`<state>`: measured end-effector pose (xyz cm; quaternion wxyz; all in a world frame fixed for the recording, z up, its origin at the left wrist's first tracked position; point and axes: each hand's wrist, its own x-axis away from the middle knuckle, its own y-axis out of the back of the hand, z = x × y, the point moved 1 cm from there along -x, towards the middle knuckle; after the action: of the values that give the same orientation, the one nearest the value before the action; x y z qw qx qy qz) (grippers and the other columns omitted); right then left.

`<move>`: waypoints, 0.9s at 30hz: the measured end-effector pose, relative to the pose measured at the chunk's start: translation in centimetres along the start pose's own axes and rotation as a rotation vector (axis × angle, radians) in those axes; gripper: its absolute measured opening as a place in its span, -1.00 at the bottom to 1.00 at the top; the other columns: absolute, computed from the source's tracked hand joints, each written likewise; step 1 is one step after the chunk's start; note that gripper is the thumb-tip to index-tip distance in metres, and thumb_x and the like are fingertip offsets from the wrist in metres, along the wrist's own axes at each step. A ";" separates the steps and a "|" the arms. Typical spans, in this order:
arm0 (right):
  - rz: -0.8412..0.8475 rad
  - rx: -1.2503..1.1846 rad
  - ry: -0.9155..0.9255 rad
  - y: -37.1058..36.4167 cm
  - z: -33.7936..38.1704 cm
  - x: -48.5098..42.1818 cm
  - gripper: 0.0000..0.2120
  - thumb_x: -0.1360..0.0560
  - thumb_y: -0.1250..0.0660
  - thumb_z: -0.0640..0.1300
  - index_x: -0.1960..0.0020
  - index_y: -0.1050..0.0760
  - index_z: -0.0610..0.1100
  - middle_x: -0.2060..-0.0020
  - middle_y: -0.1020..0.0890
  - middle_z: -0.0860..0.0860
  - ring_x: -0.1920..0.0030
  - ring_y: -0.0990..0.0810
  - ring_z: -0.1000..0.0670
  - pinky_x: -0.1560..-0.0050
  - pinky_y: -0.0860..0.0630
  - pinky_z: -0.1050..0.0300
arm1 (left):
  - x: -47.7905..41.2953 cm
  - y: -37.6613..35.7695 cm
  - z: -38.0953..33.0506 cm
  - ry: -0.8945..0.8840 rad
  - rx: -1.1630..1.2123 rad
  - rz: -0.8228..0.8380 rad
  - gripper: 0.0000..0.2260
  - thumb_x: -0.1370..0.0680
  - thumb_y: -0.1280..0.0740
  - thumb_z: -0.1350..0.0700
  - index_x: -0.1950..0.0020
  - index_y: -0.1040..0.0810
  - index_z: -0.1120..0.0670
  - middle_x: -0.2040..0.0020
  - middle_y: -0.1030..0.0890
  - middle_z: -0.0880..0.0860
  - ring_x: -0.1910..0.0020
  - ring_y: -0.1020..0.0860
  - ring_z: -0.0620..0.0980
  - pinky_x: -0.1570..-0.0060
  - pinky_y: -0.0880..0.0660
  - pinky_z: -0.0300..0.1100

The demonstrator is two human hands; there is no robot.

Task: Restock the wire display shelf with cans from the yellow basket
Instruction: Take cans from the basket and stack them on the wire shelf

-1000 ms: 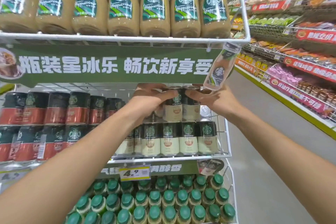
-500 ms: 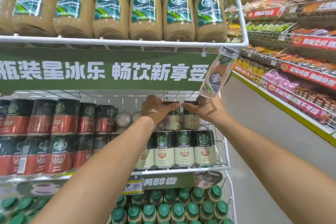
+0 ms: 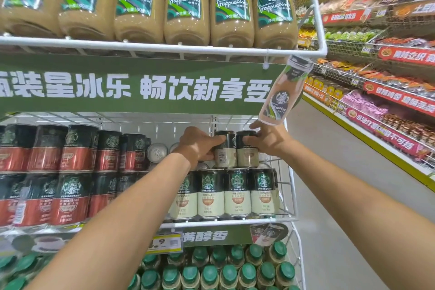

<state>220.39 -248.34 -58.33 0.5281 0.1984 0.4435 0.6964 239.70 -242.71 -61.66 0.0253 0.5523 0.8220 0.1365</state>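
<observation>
Two black-and-cream cans stand side by side on top of the front row of matching cans on the middle tier of the white wire display shelf. My left hand grips the left can, its barcode facing me. My right hand is wrapped around the right can. Both cans sit upright, touching each other, at the shelf's right end. The yellow basket is out of view.
Red-and-black cans fill the left of the same tier, two layers high. Glass coffee bottles line the tier above, over a green banner. Green-capped bottles fill the tier below. An aisle floor and snack shelves lie to the right.
Both hands have pushed the two cans deeper into the shelf and set them down onto the lower row; the camera has shifted slightly left and closer.
</observation>
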 end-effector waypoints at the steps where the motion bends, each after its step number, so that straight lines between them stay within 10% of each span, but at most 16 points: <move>1: -0.001 0.006 0.002 0.1 0.1 0.1 -0.52 -0.56 -0.47 -0.05 -0.37 -0.48 -0.26 -0.15 -0.63 -0.22 -0.09 -0.64 -0.24 -0.12 -0.64 -0.12 | 0.0 -0.2 -0.1 -0.001 0.004 -0.003 -0.59 -0.47 -0.59 0.06 -0.12 -0.64 0.35 0.03 -0.75 0.22 0.07 -0.75 0.17 -0.07 -0.69 0.13; 6: 0.004 0.104 -0.025 0.5 0.2 0.2 -0.78 -0.61 -0.41 -0.13 -0.16 -0.54 -0.26 0.06 -0.55 -0.10 0.17 -0.52 -0.04 0.32 -0.43 0.27 | -0.1 -2.4 -0.3 -0.023 0.005 -0.016 -0.63 -0.48 -0.58 0.06 -0.08 -0.66 0.33 0.08 -0.76 0.19 0.12 -0.76 0.12 -0.01 -0.71 0.04; 18: -0.070 0.244 0.008 0.7 0.5 1.2 -0.86 -0.63 -0.36 -0.22 -0.03 -0.57 -0.32 0.03 -0.60 -0.22 0.04 -0.62 -0.25 -0.03 -0.65 -0.15 | 0.6 -3.8 -1.4 -0.036 -0.087 -0.034 -0.58 -0.47 -0.58 -0.03 -0.07 -0.64 0.29 0.09 -0.72 0.16 0.10 -0.76 0.15 -0.08 -0.69 0.05; 27: -0.120 0.272 0.005 0.6 0.1 2.2 -0.78 -0.54 -0.40 -0.33 0.25 -0.47 -0.20 0.29 -0.56 -0.13 0.22 -0.63 -0.21 0.19 -0.66 -0.11 | 1.6 -4.3 -2.0 -0.077 -0.261 -0.064 -0.55 -0.51 -0.52 -0.11 -0.13 -0.60 0.26 -0.08 -0.71 0.18 -0.03 -0.71 0.19 -0.16 -0.64 0.07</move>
<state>219.37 -246.32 -58.21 0.5360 0.2397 0.5460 0.5976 234.79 -243.21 -60.62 0.1325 0.5227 0.8128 0.2202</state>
